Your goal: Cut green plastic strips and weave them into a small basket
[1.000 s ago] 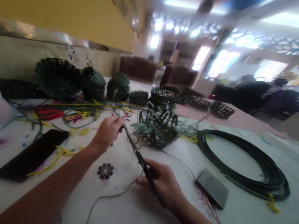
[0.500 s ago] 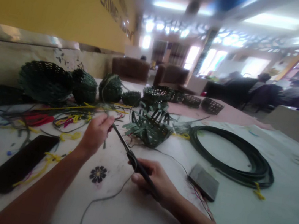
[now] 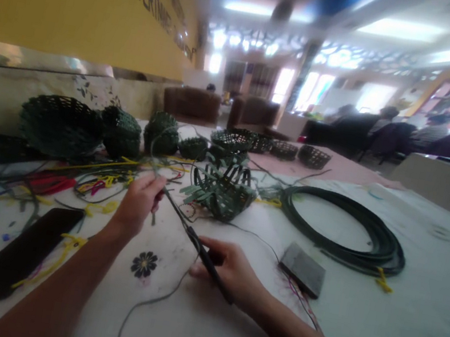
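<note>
My left hand (image 3: 141, 200) pinches a dark green strip (image 3: 175, 205), which runs down to the right toward my other hand. A loop of the strip rises behind the left fingers. My right hand (image 3: 228, 271) is wrapped round a slim black tool (image 3: 211, 268); blur hides its exact kind. The tool's tip meets the strip, and a thin cord-like length (image 3: 154, 297) trails from there toward the bottom edge. Beyond both hands stands a partly woven green basket (image 3: 225, 192) with loose strip ends sticking up.
A coil of green strip (image 3: 386, 243) lies at right, near a grey block (image 3: 302, 269). At left lie a black flat slab (image 3: 18, 254), red cord (image 3: 50, 184) and yellow ties. Several woven baskets (image 3: 61, 125) line the back. People sit in the far background.
The view has shifted slightly, so most things appear a little further left. Both hands keep their holds on the strip and the tool, with barely any movement between them.
</note>
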Demonstrator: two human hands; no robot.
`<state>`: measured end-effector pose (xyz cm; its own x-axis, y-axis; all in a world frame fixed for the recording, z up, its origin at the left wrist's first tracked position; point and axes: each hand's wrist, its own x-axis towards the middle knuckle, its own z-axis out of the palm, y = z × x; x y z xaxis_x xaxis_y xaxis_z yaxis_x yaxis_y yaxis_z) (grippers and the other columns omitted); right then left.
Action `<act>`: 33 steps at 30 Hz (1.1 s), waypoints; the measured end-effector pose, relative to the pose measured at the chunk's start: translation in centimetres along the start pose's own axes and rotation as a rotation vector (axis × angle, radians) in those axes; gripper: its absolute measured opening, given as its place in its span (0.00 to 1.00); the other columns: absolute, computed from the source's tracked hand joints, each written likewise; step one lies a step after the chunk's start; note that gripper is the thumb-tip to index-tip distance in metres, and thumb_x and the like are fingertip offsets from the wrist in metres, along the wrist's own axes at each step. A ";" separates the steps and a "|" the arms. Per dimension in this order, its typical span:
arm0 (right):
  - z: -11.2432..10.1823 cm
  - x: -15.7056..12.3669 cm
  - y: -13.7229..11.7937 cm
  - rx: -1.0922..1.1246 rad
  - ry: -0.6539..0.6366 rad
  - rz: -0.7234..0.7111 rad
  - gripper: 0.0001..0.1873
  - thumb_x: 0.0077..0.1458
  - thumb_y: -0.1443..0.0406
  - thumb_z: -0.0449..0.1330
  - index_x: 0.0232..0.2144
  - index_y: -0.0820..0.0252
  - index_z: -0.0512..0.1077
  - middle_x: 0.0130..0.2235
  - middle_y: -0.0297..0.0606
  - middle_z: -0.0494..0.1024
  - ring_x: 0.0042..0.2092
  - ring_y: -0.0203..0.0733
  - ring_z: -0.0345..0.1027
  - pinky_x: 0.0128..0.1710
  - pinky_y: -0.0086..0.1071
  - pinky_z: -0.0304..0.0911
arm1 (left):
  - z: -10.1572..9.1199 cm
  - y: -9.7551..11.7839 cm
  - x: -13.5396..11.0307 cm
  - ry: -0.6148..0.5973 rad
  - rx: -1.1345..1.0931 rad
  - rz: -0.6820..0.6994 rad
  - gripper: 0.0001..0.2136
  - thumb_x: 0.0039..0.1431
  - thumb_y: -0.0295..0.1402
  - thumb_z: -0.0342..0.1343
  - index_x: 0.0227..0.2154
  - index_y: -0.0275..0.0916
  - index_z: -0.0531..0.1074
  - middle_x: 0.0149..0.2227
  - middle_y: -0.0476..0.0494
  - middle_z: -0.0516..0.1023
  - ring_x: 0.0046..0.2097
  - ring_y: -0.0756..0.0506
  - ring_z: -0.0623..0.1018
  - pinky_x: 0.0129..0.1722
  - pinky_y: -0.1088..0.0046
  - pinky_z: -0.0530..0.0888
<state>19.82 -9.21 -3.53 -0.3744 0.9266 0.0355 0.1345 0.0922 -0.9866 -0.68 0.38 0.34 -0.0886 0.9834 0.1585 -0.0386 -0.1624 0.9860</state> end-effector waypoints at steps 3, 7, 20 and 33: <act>0.0 0.0 -0.1 -0.084 0.043 -0.019 0.25 0.44 0.53 0.71 0.40 0.63 0.78 0.27 0.31 0.71 0.30 0.36 0.63 0.29 0.26 0.60 | 0.1 0.0 0.1 0.003 -0.001 -0.024 0.14 0.48 0.41 0.62 0.23 0.37 0.65 0.18 0.55 0.62 0.18 0.56 0.59 0.13 0.82 0.55; -0.2 0.1 -0.1 -0.001 -0.024 0.059 0.24 0.45 0.50 0.69 0.35 0.64 0.75 0.24 0.29 0.67 0.24 0.32 0.59 0.21 0.24 0.57 | 0.1 0.0 0.2 -0.007 -0.034 -0.046 0.14 0.48 0.40 0.62 0.24 0.36 0.65 0.18 0.55 0.62 0.17 0.57 0.58 0.13 0.83 0.55; -0.1 0.0 -0.6 0.160 -0.089 0.100 0.28 0.44 0.45 0.68 0.30 0.63 0.68 0.21 0.27 0.64 0.20 0.27 0.55 0.17 0.21 0.53 | 0.2 0.1 0.2 0.011 -0.060 -0.049 0.13 0.48 0.39 0.61 0.22 0.36 0.65 0.17 0.55 0.62 0.17 0.57 0.58 0.13 0.84 0.55; -0.4 0.1 -0.1 0.192 -0.136 0.074 0.28 0.45 0.45 0.67 0.28 0.63 0.66 0.21 0.28 0.64 0.20 0.27 0.55 0.18 0.22 0.50 | 0.0 0.4 0.3 0.045 -0.069 -0.039 0.12 0.53 0.37 0.58 0.22 0.37 0.63 0.17 0.55 0.62 0.16 0.57 0.57 0.12 0.83 0.55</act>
<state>20.10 -8.98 -3.35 -0.4922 0.8692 -0.0469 -0.0055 -0.0570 -0.9984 -0.68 0.57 0.75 -0.1303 0.9847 0.1159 -0.1113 -0.1307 0.9852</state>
